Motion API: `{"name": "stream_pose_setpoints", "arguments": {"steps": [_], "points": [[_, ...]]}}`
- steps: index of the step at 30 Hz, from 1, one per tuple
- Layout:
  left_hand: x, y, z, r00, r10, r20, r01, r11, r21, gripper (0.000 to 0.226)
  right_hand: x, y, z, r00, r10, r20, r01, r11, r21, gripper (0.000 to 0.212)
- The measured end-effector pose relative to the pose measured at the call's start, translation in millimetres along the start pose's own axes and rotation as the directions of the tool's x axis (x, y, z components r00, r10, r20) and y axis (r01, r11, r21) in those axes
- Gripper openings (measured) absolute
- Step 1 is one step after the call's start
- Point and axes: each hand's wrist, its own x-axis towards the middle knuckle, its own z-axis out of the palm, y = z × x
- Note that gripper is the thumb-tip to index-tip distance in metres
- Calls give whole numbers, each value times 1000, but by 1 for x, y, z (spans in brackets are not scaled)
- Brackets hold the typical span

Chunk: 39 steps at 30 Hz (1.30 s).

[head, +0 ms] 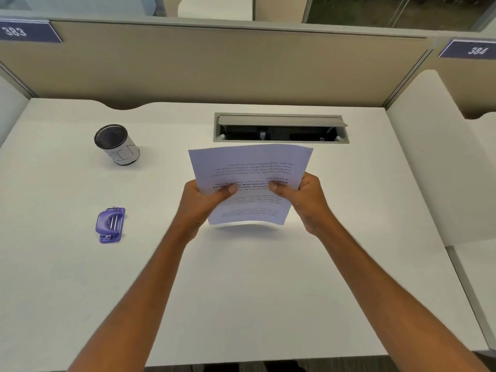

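A printed sheet of paper [251, 167] is held up above the middle of the white desk [241, 291], its text upside down to me and its lower edge casting a shadow on the desk. My left hand [200, 202] grips its left edge with the thumb on top. My right hand [303, 200] grips its right edge the same way. The fingers of both hands are hidden behind the sheet.
A purple hole punch [110, 225] lies at the left of the desk. A black mesh pen cup [116, 144] wrapped in paper stands at the back left. An open cable tray [280, 128] is set into the desk behind the paper. Beige partitions enclose the desk.
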Motion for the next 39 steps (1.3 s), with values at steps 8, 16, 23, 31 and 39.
{"name": "stream_pose_setpoints", "arguments": {"steps": [8, 16, 23, 31, 39], "points": [[-15, -14, 8, 996, 9, -85, -9, 1000, 1, 33, -5, 21, -3, 1000, 28, -2, -28, 999, -25, 30], [-17, -12, 13, 996, 12, -93, -13, 1000, -2, 33, 0, 24, -6, 1000, 4, 7, -4, 1000, -6, 28], [-13, -10, 13, 994, 11, -106, -16, 999, -50, 41, -1, 33, -16, 1000, 19, 22, -17, 998, -55, 34], [-5, 6, 2, 991, 33, -129, -84, 906, -415, 48, -6, 35, -46, 999, 54, -6, -54, 998, -44, 19], [-6, 1, 24, 984, -99, -147, -9, 801, -598, 60, -4, 40, -19, 994, 100, -36, -79, 922, 378, 29]]}}
